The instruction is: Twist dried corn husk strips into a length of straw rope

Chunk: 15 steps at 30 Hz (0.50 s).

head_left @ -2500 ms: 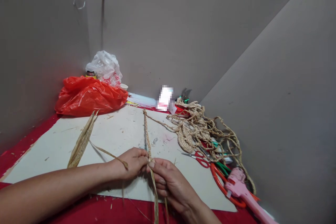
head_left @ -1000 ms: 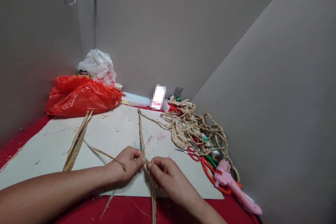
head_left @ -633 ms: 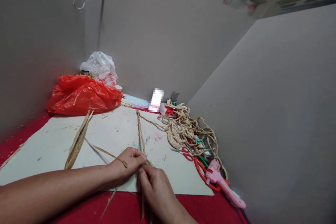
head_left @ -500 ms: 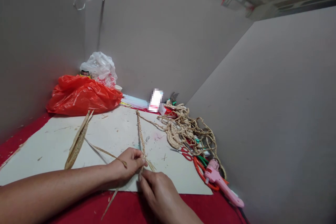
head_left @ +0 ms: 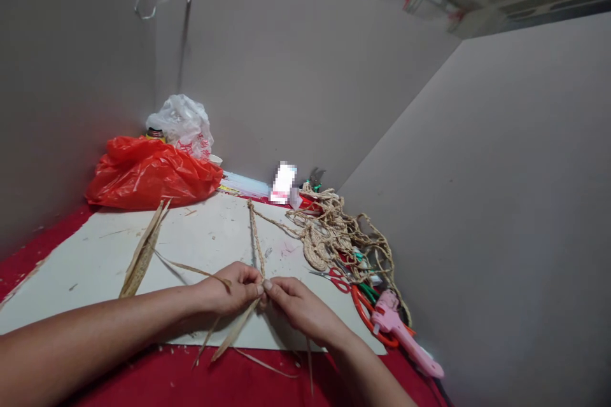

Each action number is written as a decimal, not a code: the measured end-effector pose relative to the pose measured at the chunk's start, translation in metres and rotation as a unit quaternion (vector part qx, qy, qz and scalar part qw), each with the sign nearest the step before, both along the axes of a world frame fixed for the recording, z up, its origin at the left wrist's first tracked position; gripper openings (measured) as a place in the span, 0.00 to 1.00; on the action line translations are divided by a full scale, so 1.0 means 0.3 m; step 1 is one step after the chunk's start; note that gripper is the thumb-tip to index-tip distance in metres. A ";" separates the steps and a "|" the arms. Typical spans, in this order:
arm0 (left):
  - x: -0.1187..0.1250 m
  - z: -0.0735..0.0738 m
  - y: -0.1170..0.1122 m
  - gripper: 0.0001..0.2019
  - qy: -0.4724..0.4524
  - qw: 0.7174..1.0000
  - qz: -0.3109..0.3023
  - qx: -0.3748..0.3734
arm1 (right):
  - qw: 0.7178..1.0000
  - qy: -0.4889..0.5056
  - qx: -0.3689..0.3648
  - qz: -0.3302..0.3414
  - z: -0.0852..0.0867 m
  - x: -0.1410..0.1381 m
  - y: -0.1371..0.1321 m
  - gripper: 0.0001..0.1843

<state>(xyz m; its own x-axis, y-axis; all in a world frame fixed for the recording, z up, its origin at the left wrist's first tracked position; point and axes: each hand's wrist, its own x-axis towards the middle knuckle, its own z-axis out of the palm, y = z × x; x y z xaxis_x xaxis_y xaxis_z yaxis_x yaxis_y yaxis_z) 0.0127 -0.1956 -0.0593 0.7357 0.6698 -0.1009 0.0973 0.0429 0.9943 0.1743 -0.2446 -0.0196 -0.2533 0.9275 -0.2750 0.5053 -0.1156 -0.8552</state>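
My left hand [head_left: 235, 287] pinches the near end of a braided straw cord [head_left: 256, 238] between thumb and fingers. Against it, my right hand [head_left: 296, 306] is closed on the same end, its thumb touching the braid. Loose dry strands [head_left: 236, 331] hang from below my hands over the board's front edge. One thin strand [head_left: 191, 268] lies across the back of my left hand. From its far bend, the cord runs right toward a tangled heap of braided cord [head_left: 324, 232]. A bundle of dried leaves [head_left: 143, 254] lies left, beyond my left forearm.
A pale board [head_left: 200, 235] covers the red cloth [head_left: 157, 375]. At right lie red-handled scissors [head_left: 338, 280], an orange-handled tool [head_left: 365, 311] and a pink glue gun [head_left: 403, 334]. A red plastic bag [head_left: 153, 175] and white bag [head_left: 184, 124] stand back left, near grey walls.
My right hand has moved up and slightly right, its thumb now at the braid beside my left thumb. The loose strands have shifted and hang lower, toward me. My left hand stays nearly in place.
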 end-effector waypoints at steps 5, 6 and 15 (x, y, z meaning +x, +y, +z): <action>-0.013 0.003 0.006 0.14 0.144 0.975 -0.021 0.167 | 0.998 0.028 -0.055 0.011 -0.036 0.013 0.009 0.24; -0.017 0.011 0.005 0.13 0.178 0.963 -0.025 0.202 | 0.998 0.035 -0.056 -0.007 -0.055 0.009 0.008 0.24; -0.029 0.157 -0.075 0.18 0.394 0.842 -0.045 0.366 | 0.967 0.164 -0.064 -0.183 -0.129 -0.071 -0.040 0.22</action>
